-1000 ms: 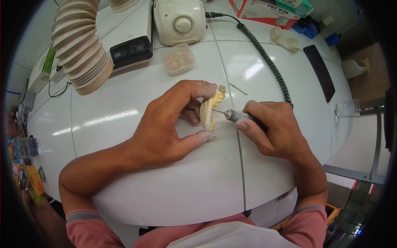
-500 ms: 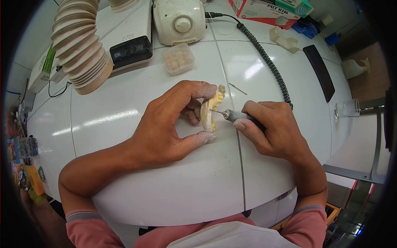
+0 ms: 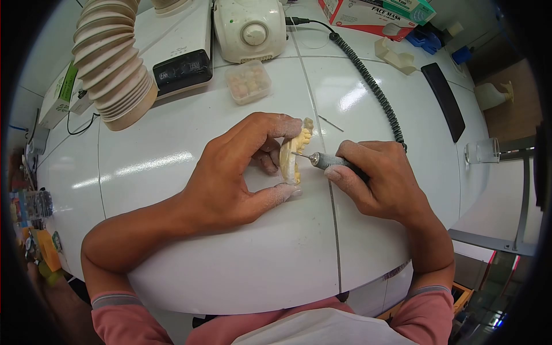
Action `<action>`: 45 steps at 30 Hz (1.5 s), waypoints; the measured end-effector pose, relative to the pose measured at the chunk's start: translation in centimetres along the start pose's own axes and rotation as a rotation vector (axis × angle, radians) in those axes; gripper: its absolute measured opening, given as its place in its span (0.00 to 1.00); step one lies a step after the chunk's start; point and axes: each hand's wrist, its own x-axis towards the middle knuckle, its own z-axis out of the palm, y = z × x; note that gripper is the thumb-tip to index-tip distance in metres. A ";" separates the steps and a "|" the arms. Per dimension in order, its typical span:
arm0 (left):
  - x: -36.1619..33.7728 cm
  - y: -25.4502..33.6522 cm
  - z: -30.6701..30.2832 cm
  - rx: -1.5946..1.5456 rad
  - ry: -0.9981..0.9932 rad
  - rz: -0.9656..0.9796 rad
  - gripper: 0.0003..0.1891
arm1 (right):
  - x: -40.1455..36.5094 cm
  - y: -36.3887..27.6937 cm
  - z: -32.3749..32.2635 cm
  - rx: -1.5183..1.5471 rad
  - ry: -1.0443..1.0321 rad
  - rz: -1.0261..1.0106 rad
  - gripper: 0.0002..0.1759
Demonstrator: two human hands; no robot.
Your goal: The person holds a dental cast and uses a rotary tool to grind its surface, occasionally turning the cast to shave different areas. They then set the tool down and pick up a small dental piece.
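Working at a white bench (image 3: 172, 167), near its middle. Pinching a yellow plaster dental cast (image 3: 290, 158) in the left hand (image 3: 230, 178), closed on it with the thumb at the near end, the forefinger curled over the far end and the other fingers tucked behind. Holding it on edge, on or just above the benchtop; cannot tell which. Long axis running away from the body, leaning slightly right at the far end, with the row of teeth facing right toward the other hand.

Gripping a grey rotary handpiece (image 3: 330, 161) pen-fashion in the right hand (image 3: 379, 184), fingers wrapped tight round the barrel. Pointing it left and a little away, nearly crosswise to the cast, with the thin bur (image 3: 300, 154) meeting the toothed face about midway along. Fed by a black coiled cord (image 3: 374, 86) from a white control unit (image 3: 250, 29) at the far edge. Flanked at far left by a ribbed suction hose (image 3: 112, 69), with a small clear box (image 3: 248, 81) of tooth pieces just beyond the left hand.
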 end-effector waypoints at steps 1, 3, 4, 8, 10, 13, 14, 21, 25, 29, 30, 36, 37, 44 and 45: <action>0.0 0.0 0.0 0.005 0.003 0.003 0.42 | 0.0 0.0 0.0 0.000 0.000 -0.001 0.22; 0.0 0.0 0.0 0.006 0.008 0.004 0.42 | 0.0 -0.1 0.0 0.001 -0.001 -0.004 0.22; 0.0 0.0 0.1 0.004 0.009 0.004 0.42 | 0.0 -0.1 -0.1 0.002 -0.002 -0.005 0.22; 0.0 0.0 0.0 0.004 0.005 0.004 0.43 | 0.0 0.0 0.0 -0.005 -0.005 0.000 0.22; 0.0 -0.1 0.0 -0.002 0.004 0.002 0.43 | 0.0 -0.1 0.0 -0.002 -0.005 0.005 0.22; 0.0 0.0 0.1 -0.009 0.006 0.002 0.43 | 0.0 -0.1 0.0 0.006 0.003 0.003 0.22; 0.0 0.0 0.1 -0.010 0.007 0.001 0.42 | 0.0 -0.1 0.0 0.009 0.007 0.000 0.22; 0.0 0.1 0.0 0.003 0.002 0.003 0.42 | 0.0 0.0 -0.1 0.003 -0.006 0.001 0.22; 0.1 0.1 0.1 -0.009 0.008 0.005 0.41 | 0.0 0.0 0.0 0.003 0.001 0.000 0.22; 0.1 0.1 0.0 -0.003 0.000 0.003 0.41 | 0.0 0.0 0.0 0.002 0.004 0.007 0.22; 0.1 0.2 -0.1 0.011 -0.001 0.011 0.41 | 0.0 0.0 0.0 -0.002 0.001 0.000 0.22; 0.1 0.0 0.0 0.007 -0.004 0.009 0.41 | 0.0 0.1 0.1 0.000 0.008 -0.005 0.22; 0.1 0.1 -0.1 0.012 -0.006 0.010 0.41 | 0.0 0.0 0.0 -0.002 0.000 -0.012 0.23; 0.1 0.1 -0.1 0.015 -0.012 0.006 0.42 | 0.0 0.0 0.0 -0.013 0.006 -0.014 0.23; 0.1 0.1 -0.1 0.019 -0.013 0.011 0.42 | 0.0 0.0 0.0 -0.017 -0.001 -0.027 0.22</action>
